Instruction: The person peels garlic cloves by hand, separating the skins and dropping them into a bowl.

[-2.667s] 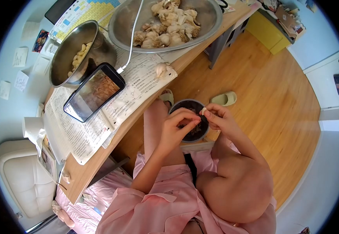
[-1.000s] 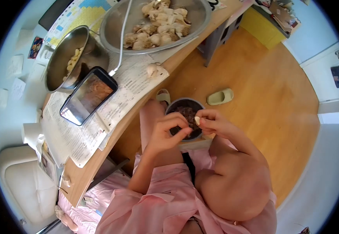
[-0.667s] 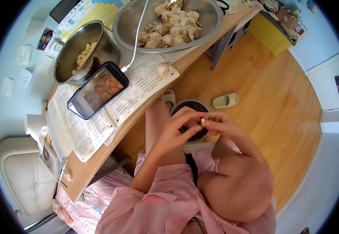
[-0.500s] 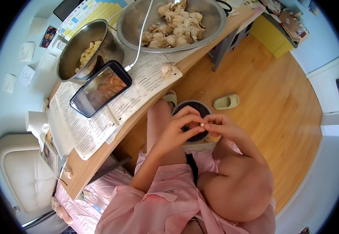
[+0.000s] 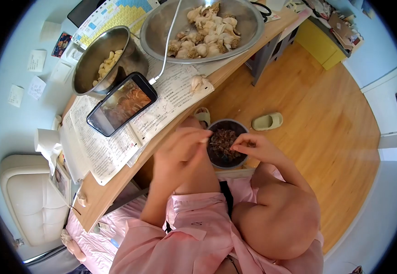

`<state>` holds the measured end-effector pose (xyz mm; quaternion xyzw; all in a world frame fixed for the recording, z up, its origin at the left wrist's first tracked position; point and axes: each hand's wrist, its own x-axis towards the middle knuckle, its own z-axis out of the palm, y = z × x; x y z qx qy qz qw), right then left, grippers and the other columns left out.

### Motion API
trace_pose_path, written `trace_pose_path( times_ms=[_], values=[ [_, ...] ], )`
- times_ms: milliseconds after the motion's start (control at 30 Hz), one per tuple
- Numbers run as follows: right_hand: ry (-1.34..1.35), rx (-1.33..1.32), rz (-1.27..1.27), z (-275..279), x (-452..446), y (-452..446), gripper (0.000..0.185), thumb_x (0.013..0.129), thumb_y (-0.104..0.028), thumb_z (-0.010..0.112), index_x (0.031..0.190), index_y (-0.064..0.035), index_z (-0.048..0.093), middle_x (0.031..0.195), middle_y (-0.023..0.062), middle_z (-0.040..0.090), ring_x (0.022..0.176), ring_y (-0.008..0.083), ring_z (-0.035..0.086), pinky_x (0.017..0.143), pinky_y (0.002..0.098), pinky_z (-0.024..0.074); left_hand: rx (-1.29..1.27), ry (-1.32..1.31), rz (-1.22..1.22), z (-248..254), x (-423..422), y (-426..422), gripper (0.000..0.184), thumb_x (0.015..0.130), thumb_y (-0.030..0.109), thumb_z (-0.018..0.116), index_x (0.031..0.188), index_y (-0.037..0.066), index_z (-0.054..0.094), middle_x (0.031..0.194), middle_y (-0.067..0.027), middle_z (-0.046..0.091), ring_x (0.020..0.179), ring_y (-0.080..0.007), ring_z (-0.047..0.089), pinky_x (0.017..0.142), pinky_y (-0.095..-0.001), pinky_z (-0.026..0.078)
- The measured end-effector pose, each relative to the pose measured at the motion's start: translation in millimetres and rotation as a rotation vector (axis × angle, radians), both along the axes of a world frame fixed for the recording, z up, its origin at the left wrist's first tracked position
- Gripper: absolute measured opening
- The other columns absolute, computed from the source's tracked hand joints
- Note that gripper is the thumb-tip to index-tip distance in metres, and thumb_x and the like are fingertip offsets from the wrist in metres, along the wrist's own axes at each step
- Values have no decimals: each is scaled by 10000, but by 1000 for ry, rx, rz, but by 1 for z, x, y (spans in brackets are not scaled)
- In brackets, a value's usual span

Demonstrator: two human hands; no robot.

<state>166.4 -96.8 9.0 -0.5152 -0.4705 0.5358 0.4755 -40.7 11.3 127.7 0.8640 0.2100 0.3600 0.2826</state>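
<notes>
My left hand (image 5: 182, 148), blurred by motion, is over my thigh to the left of the dark bin, its fingers pinched on a small pale garlic clove (image 5: 203, 139). My right hand (image 5: 255, 147) is at the right rim of the bin, thumb and fingertips pressed together; whatever is between them is too small to tell. Dark reddish-brown skins (image 5: 223, 140) lie inside the bin (image 5: 213, 157) on the floor. On the desk, a steel pot (image 5: 134, 59) holds peeled cloves (image 5: 108, 64), and a wide steel bowl (image 5: 155, 29) holds garlic bulbs (image 5: 207, 34).
A phone (image 5: 123, 105) with a white cable leans against the pot above printed sheets (image 5: 102, 160). Garlic pieces (image 5: 197, 84) lie near the desk edge (image 5: 91, 203). A green slipper (image 5: 268, 121) is on the floor, and a yellow box (image 5: 319, 41) stands at upper right.
My hands have come apart. The left one has moved left, away from the bin, with the clove; the right one stays near the bin. The skins in the bin show more fully.
</notes>
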Motion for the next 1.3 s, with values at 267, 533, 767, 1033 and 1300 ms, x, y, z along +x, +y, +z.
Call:
trace_pose_path(
  times_ms=[267,533,767,1033,1300],
  values=[
    [-720,-63,-68,-17,7,7,239,841,-256,593,834,-19,621,717,142,620,671,294,592,613,363,463,180,-17,693,93,-30,87,185,830,103,630,1007,49,637,928,-49,643,739,-118,583,683,-244,461],
    [-741,-145,-50,-52,15,-4,283,850,-284,563,894,-11,624,802,194,631,763,340,606,673,398,478,709,-51,689,72,-24,76,212,789,6,614,991,51,656,959,-85,636,799,-191,579,745,-305,448],
    [-599,-189,-24,-38,9,-2,284,889,-288,524,963,-25,603,811,140,620,731,252,593,647,348,461,68,105,-39,-55,32,-18,229,766,98,648,990,77,612,942,-82,592,893,-268,571,738,-358,481],
    [764,-493,-68,-78,3,-4,264,948,-276,353,951,-71,520,831,7,466,749,142,424,655,262,381,-191,197,-208,-144,60,-37,269,712,152,711,847,17,522,899,-105,522,839,-304,523,732,-376,443],
    [762,-500,-126,-60,-2,-2,320,966,-339,346,1053,-82,517,992,30,517,918,156,500,807,309,417,-281,92,-102,-150,62,-38,144,754,23,644,874,18,565,864,-109,557,813,-294,543,707,-352,452]
  ],
)
